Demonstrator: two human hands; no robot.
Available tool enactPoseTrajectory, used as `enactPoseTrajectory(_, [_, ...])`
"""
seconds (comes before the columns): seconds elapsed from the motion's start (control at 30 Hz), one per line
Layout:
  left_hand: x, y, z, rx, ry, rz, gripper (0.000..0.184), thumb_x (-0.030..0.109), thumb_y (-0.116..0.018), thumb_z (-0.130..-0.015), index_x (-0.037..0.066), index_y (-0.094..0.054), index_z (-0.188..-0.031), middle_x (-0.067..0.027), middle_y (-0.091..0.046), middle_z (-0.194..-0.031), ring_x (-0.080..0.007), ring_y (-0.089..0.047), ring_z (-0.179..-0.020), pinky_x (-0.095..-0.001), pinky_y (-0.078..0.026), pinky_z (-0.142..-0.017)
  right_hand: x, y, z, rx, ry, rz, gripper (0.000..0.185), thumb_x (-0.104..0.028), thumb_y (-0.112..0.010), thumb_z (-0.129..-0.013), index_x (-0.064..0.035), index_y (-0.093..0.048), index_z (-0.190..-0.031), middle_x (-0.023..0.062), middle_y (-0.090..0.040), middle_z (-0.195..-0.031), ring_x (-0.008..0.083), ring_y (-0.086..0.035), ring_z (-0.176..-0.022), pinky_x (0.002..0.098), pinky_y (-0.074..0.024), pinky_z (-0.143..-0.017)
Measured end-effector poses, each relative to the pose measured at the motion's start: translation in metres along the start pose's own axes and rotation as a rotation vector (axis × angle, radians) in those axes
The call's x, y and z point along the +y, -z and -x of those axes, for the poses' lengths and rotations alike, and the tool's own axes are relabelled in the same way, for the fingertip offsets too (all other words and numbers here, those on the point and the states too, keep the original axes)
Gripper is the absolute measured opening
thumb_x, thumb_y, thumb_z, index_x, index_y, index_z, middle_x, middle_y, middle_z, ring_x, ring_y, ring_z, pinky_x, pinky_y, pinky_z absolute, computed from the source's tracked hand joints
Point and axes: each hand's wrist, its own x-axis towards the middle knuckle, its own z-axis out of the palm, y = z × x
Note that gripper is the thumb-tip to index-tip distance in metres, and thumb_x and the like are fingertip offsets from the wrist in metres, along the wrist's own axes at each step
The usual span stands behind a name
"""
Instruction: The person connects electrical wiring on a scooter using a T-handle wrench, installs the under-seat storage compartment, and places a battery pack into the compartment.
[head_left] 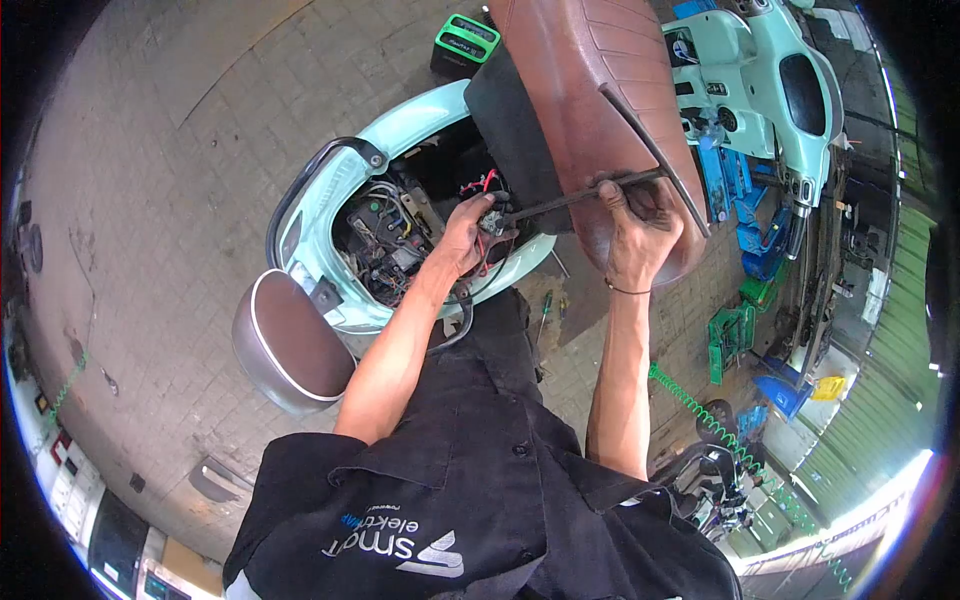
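My right hand is closed around a dark T-handle wrench close to its crossbar, which lies across in front of the brown seat. The wrench's shaft points left toward my left hand. There, my left fingers pinch a small metallic part at the shaft's tip; its exact kind is too small to tell. Both hands are above the open body of a mint-green scooter. Red wires and a cluster of cables show inside the compartment.
The brown scooter seat is beyond my right hand. A padded backrest box sticks out at the scooter's left. A green-and-black case stands behind on the paving. Blue crates, a green coiled hose and another mint-green scooter are at right.
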Motion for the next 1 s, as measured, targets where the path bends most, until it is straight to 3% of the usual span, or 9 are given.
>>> enactPoseTrajectory(0.13, [-0.002, -0.001, 0.001, -0.013, -0.016, -0.028, 0.028, 0.022, -0.052, -0.101, -0.002, -0.059, -0.115, -0.0133, -0.068, -0.104, -0.0242, -0.070, -0.088, -0.0418, -0.061, -0.081, 0.002, -0.003, -0.001, -0.069, -0.062, -0.198, 0.031, 0.008, -0.070, -0.085, 0.0060, -0.057, -0.113, 0.0122, -0.069, -0.099, 0.0206, -0.068, -0.092, 0.0322, -0.0546, -0.084])
enactPoseTrajectory(0.27, [0.003, -0.008, 0.018, -0.114, -0.076, 0.027, 0.045, 0.000, -0.052, -0.081, -0.004, -0.053, -0.126, -0.0183, -0.063, -0.120, -0.0282, -0.064, -0.109, -0.0439, -0.053, -0.100, 0.002, -0.005, -0.001, -0.147, 0.008, -0.427, 0.045, -0.004, -0.068, -0.091, 0.0026, -0.049, -0.131, 0.0159, -0.065, -0.110, 0.0230, -0.066, -0.102, 0.0392, -0.0540, -0.089])
enactPoseTrajectory(0.33, [0.005, -0.004, 0.020, -0.248, -0.070, 0.145, 0.058, -0.007, -0.050, -0.071, -0.005, -0.051, -0.129, -0.0199, -0.060, -0.125, -0.0297, -0.061, -0.117, -0.0446, -0.049, -0.107, -0.006, -0.002, 0.002, -0.250, -0.100, -0.882, 0.048, -0.024, -0.052, -0.103, -0.0079, -0.039, -0.147, 0.0167, -0.059, -0.123, 0.0283, -0.062, -0.111, 0.0503, -0.0505, -0.098])
enactPoseTrajectory(0.37, [0.006, -0.003, 0.019, -0.236, -0.066, 0.123, 0.067, -0.008, -0.049, -0.064, -0.006, -0.049, -0.131, -0.0207, -0.059, -0.126, -0.0306, -0.060, -0.120, -0.0450, -0.045, -0.110, -0.010, -0.002, -0.003, -0.333, -0.073, -0.949, 0.056, -0.040, -0.048, -0.103, -0.0136, -0.036, -0.151, 0.0136, -0.060, -0.113, 0.0254, -0.062, -0.103, 0.0538, -0.0492, -0.098])
enactPoseTrajectory(0.47, [0.007, 0.000, 0.017, -0.212, -0.071, 0.070, 0.074, -0.010, -0.049, -0.058, -0.007, -0.048, -0.132, -0.0211, -0.059, -0.127, -0.0314, -0.059, -0.121, -0.0446, -0.043, -0.113, 0.009, 0.002, -0.016, -0.411, -0.134, -1.100, 0.058, -0.043, -0.050, -0.102, -0.0136, -0.037, -0.151, 0.0097, -0.059, -0.103, 0.0188, -0.057, -0.088, 0.0478, -0.0501, -0.095])
enactPoseTrajectory(0.5, [0.006, 0.002, 0.017, -0.203, -0.076, 0.040, 0.072, -0.010, -0.050, -0.059, -0.007, -0.048, -0.131, -0.0207, -0.059, -0.126, -0.0312, -0.059, -0.120, -0.0438, -0.044, -0.112, 0.001, -0.005, -0.015, -0.234, -0.172, -0.985, 0.052, -0.040, -0.052, -0.102, -0.0127, -0.042, -0.146, 0.0056, -0.056, -0.095, 0.0145, -0.049, -0.077, 0.0388, -0.0486, -0.085])
enactPoseTrajectory(0.6, [0.004, 0.014, 0.012, -0.138, -0.074, -0.085, 0.073, -0.011, -0.051, -0.059, -0.007, -0.048, -0.131, -0.0199, -0.059, -0.126, -0.0302, -0.060, -0.119, -0.0429, -0.045, -0.111, -0.003, -0.006, -0.019, -0.155, -0.202, -0.938, 0.044, -0.037, -0.052, -0.103, -0.0112, -0.048, -0.139, 0.0028, -0.054, -0.091, 0.0130, -0.047, -0.075, 0.0331, -0.0444, -0.078])
enactPoseTrajectory(0.87, [0.005, 0.008, 0.013, -0.170, -0.078, -0.115, 0.065, -0.012, -0.054, -0.060, -0.008, -0.050, -0.125, -0.0194, -0.061, -0.123, -0.0289, -0.062, -0.116, -0.0432, -0.046, -0.110, -0.001, -0.010, -0.017, -0.037, -0.131, -0.956, 0.036, -0.027, -0.059, -0.100, -0.0051, -0.056, -0.128, 0.0041, -0.054, -0.085, 0.0123, -0.047, -0.070, 0.0308, -0.0435, -0.065])
enactPoseTrajectory(1.0, [0.006, 0.002, 0.014, -0.167, -0.079, -0.095, 0.063, -0.013, -0.053, -0.061, -0.011, -0.049, -0.123, -0.0209, -0.062, -0.122, -0.0310, -0.063, -0.114, -0.0429, -0.046, -0.110, -0.005, -0.028, -0.005, 0.264, 0.073, -0.616, 0.035, -0.020, -0.066, -0.096, -0.0024, -0.059, -0.125, 0.0024, -0.051, -0.075, 0.0111, -0.046, -0.058, 0.0285, -0.0411, -0.050])
